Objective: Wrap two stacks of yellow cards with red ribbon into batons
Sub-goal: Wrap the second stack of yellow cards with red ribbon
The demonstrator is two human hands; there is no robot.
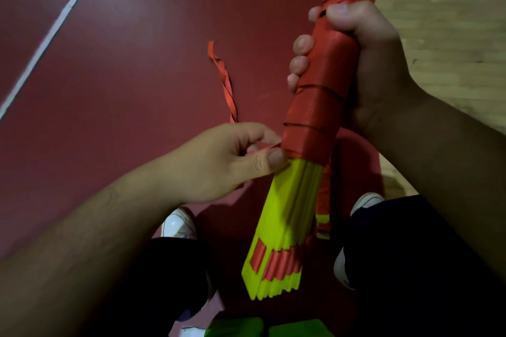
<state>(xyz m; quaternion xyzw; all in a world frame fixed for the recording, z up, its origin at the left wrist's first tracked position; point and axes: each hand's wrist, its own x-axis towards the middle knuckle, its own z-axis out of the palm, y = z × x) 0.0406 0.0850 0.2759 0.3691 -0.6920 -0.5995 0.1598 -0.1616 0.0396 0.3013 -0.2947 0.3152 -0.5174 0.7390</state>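
The right hand (pixel 364 63) grips the card stack (pixel 287 216) by its wrapped far half, while the left hand (pixel 227 164) pinches ribbon (pixel 269 147) at the wrap's nearer edge.

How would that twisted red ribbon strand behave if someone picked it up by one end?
Probably floppy: the ribbon strand is thin and twists along its length. Likely very light, being a narrow flat strip. It may slip through a loose grip; the left hand seems to pinch its near end by the wrapped stack.
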